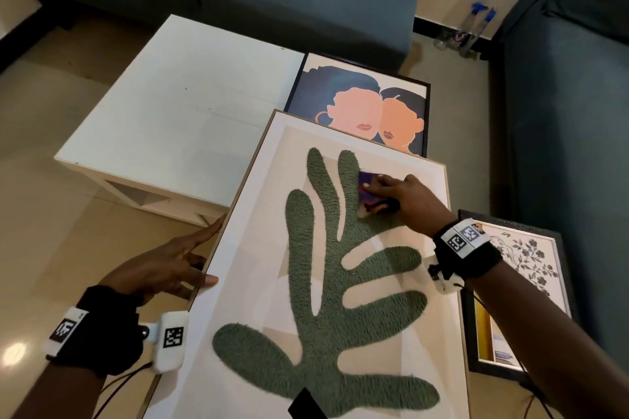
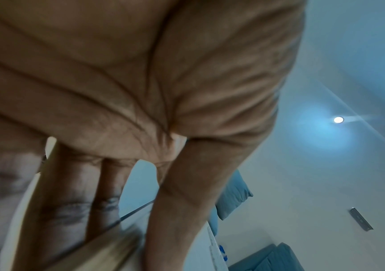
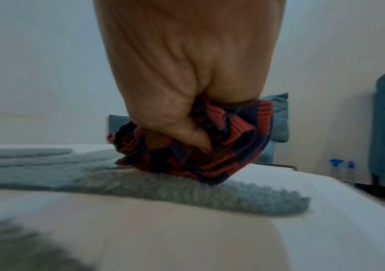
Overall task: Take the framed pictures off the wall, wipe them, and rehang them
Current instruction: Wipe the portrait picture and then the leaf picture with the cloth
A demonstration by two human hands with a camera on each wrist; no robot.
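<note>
While the left hand (image 1: 163,265) steadies the left edge of the green leaf picture (image 1: 326,282) low in centre frame, thumb on top and fingers straight, the right hand (image 1: 405,201) curls round a crumpled patterned cloth (image 1: 369,197), pressing it on the picture's upper part. Beyond lies the two-faces picture (image 1: 360,105), then the white tabletop (image 1: 190,95).

Head view looks steeply down from above the leaf picture (image 1: 340,282). Left wrist view sits tight under the palm, tilted up at the ceiling; right wrist view skims low across that same picture (image 3: 187,198), close in.
</note>
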